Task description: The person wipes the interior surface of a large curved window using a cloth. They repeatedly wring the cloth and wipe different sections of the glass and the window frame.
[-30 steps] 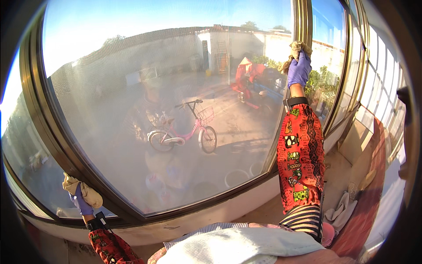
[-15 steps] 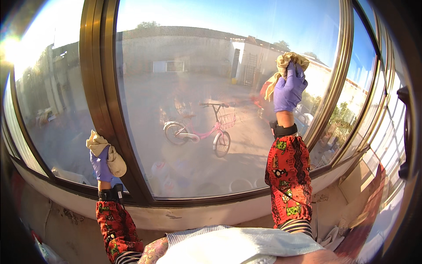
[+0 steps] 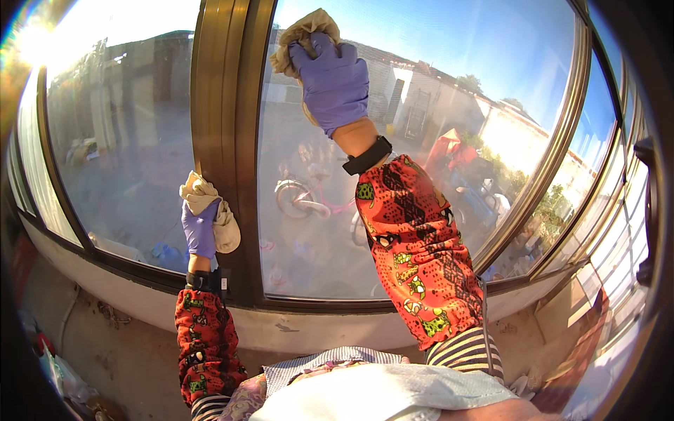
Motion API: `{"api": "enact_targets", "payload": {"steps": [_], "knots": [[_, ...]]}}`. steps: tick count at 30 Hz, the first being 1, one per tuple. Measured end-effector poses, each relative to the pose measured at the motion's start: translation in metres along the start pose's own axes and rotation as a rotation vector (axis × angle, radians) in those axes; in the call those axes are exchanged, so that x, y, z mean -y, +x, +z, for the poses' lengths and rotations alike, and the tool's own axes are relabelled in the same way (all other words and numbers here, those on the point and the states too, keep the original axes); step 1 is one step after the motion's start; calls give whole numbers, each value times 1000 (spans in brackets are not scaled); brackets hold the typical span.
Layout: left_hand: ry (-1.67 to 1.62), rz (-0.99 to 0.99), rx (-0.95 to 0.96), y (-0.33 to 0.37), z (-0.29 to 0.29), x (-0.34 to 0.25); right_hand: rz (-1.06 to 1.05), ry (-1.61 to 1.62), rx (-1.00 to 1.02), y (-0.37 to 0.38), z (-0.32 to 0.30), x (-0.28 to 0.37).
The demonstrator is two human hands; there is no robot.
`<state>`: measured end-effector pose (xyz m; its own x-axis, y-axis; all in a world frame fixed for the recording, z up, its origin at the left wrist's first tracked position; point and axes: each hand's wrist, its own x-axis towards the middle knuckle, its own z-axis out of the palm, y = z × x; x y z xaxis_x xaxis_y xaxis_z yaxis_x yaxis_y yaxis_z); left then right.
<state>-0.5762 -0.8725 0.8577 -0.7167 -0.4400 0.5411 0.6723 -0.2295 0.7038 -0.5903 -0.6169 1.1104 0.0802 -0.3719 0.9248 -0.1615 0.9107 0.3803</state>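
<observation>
My right hand point(image 3: 335, 88), in a purple glove, presses a bunched beige cloth point(image 3: 307, 34) against the upper left of the large window pane point(image 3: 449, 63). Its fingers are bent over the cloth. Lower down, my left hand point(image 3: 199, 228), also gloved in purple, grips a second beige cloth point(image 3: 226, 228), which hangs beside the brown metal window frame point(image 3: 228, 91). Red patterned sleeve covers reach up both forearms, with a dark band around each wrist. Hazy smears show on the glass.
Through the glass I see a yard with a pink bicycle point(image 3: 319, 203), partly behind my right arm, and a red covered shape point(image 3: 449, 151). A pale sill point(image 3: 330, 324) runs below the window. Plastic bags point(image 3: 67, 379) lie at the lower left. Low sun glares at the upper left.
My right hand has swept its cloth left across the pane, from near the right side to the upper left. The view has turned slightly right-to-left, shifting the window; my left hand keeps its cloth.
</observation>
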Motion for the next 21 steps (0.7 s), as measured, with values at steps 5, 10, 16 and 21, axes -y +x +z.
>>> {"api": "enact_targets", "payload": {"steps": [5, 10, 16, 21], "knots": [[-128, -35, 37, -7, 7, -10, -197, 50, -34, -41, -16, 6], [-67, -40, 32, 2, -6, 6, -301, 65, 71, -87, -19, -20], [136, 2, -7, 22, -51, 60, -177, -75, 136, -147, -23, -90], [70, -43, 14, 32, -90, 97, -30, -70, -6, -191, -28, -157]]}}
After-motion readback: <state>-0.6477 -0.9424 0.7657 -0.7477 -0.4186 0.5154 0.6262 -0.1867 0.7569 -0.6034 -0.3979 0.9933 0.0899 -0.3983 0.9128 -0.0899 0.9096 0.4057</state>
